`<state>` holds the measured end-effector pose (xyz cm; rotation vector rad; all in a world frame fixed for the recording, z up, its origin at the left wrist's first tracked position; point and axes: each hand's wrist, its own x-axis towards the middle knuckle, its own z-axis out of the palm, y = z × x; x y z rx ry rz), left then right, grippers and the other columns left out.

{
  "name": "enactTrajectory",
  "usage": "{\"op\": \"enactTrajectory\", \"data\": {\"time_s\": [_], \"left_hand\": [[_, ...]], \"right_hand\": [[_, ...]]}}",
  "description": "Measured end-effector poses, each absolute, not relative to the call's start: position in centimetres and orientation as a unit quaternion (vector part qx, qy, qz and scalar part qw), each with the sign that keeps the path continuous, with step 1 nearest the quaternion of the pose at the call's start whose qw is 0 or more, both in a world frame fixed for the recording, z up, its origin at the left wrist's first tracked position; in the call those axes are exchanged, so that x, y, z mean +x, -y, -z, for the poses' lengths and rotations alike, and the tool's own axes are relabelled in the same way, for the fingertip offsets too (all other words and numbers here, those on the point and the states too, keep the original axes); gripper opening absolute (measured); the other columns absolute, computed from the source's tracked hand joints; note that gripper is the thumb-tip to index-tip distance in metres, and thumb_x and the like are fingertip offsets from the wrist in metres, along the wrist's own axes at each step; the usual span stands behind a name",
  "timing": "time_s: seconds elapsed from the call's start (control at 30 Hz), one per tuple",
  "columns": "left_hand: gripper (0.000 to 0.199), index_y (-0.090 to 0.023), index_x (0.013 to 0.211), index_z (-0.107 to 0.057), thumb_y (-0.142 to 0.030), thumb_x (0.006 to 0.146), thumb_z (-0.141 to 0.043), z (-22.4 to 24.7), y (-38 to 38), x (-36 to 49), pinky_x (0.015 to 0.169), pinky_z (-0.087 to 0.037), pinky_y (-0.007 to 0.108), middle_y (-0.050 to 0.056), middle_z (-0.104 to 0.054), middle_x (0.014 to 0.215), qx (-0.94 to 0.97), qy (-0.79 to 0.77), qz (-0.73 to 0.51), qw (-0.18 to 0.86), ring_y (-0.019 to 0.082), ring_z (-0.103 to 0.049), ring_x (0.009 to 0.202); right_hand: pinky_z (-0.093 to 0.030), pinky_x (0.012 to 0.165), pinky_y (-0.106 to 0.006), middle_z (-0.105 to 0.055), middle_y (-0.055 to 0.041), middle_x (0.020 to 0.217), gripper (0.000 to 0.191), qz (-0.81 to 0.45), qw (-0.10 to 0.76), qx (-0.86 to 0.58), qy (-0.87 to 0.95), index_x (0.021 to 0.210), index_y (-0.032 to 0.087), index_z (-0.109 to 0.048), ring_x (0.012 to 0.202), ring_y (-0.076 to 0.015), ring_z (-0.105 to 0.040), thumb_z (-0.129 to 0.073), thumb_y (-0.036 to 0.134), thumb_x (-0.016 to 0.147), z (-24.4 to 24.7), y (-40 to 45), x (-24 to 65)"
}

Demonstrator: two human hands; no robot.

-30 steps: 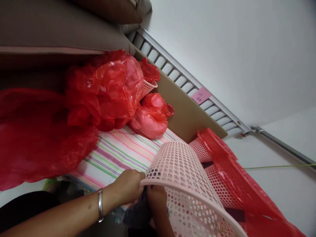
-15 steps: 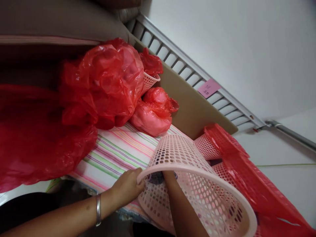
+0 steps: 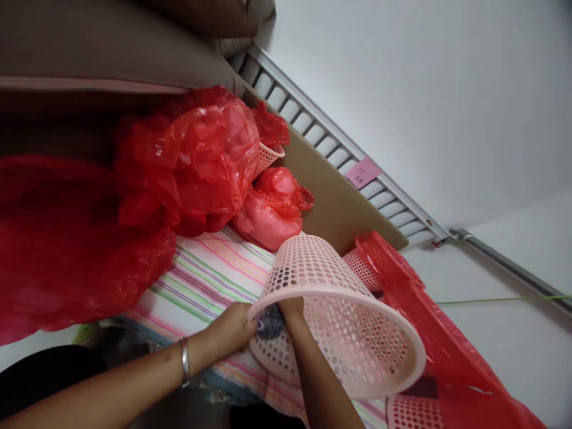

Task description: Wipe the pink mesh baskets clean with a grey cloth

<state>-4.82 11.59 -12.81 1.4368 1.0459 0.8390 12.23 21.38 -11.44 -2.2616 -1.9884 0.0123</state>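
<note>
- The left hand is closed on the left edge of the pink basket; its fingers are curled at the rim, partly out of sight.
- The basket lies tipped over the striped sheet, its mouth toward the person.
- The right hand reaches inside, its fingers hidden behind the rim, so I cannot tell how far open they are or whether they grip anything.
- A dark grey bundle sits just beside that hand, inside the basket's mouth.
</note>
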Motion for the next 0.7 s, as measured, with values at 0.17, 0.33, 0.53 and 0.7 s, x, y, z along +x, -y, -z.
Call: {"op": "enactTrajectory", "data": {"time_s": [0.17,0.33,0.53,0.7], "left_hand": [[0.023,-0.013,0.082,-0.063,-0.017,0.075,-0.041,13.6,-13.1,-6.9,0.042,-0.04,0.02,0.0,-0.059,0.052,0.611,-0.475,-0.323,0.545,0.014,-0.059,0.044],[0.022,-0.013,0.079,-0.064,-0.018,0.074,-0.044,12.9,-13.2,-7.2,0.054,-0.044,0.022,0.004,-0.067,0.066,0.63,-0.496,-0.329,0.499,0.016,-0.064,0.061],[0.022,-0.015,0.082,-0.066,-0.018,0.075,-0.046,12.1,-12.9,-7.2,0.061,-0.043,0.024,0.006,-0.07,0.073,0.653,-0.513,-0.304,0.468,0.018,-0.065,0.066],[0.024,-0.017,0.086,-0.067,-0.019,0.077,-0.045,11.9,-12.7,-7.4,0.062,-0.043,0.024,0.005,-0.07,0.071,0.657,-0.53,-0.292,0.45,0.018,-0.065,0.07]], "right_hand": [[-0.044,0.09,-0.039,-0.06,-0.0123,0.117,0.033,-0.054,0.061,-0.741,0.667,0.113,0.012,-0.058,0.106,-0.0228,-0.058,-0.05,0.033,0.089,12.6,-21.7,10.0],[-0.045,0.082,-0.032,-0.064,-0.0135,0.112,0.043,-0.078,0.064,-0.728,0.679,0.123,0.012,-0.049,0.099,-0.0235,-0.063,-0.044,0.026,0.083,13.2,-15.2,9.3],[-0.044,0.082,-0.035,-0.063,-0.0139,0.106,0.034,-0.074,0.052,-0.701,0.707,0.109,0.015,-0.054,0.099,-0.0272,-0.06,-0.044,0.033,0.082,13.9,-8.7,9.4],[-0.043,0.084,-0.034,-0.062,-0.0145,0.112,0.04,-0.056,0.035,-0.717,0.694,0.119,0.013,-0.05,0.104,-0.0263,-0.059,-0.043,0.027,0.082,13.2,-12.9,10.1]]}}
